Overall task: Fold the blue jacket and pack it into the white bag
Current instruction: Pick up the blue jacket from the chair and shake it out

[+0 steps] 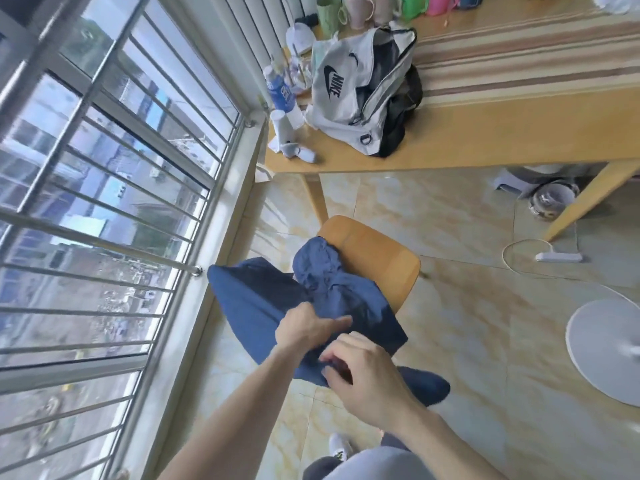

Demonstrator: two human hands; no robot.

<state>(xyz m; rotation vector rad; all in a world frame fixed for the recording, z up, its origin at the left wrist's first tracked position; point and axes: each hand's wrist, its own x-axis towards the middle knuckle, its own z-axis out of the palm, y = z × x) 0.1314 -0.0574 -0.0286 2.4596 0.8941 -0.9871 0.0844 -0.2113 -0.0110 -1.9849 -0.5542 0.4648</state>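
Head view, read from the left: a barred window (104,202) fills that side, and the tiled floor (467,306) runs out from its sill. Next comes the blue jacket (263,299), bunched and only partly gathered, held up in the air in front of the person, with its upper lump over the near edge of a wooden chair (377,258). Its long axis slants from upper left to lower right, and a loose end hangs down below the hands.

The left hand (308,330) is closed on a fistful of cloth near the middle of the jacket, fingers curled in, thumb laid flat across the fabric. Just to its right and a little nearer the camera, the right hand (363,372) has its fingers bent and pinches a fold of the lower edge; how much cloth it has is hidden by the knuckles.

Farther right and well up the picture, the white bag (349,88) stands on the bench (485,133), its dark mouth gaping, with bottles and cups beside it. From the hands the bag lies ahead and slightly right, well apart, beyond the chair.

My reading is that folding is not finished: the cloth is a crumpled bundle, not a flat packet. Neither hand is clearly nearer the bag, so the bundle probably has to go across in both hands. A fan base (602,351) sits at far right.
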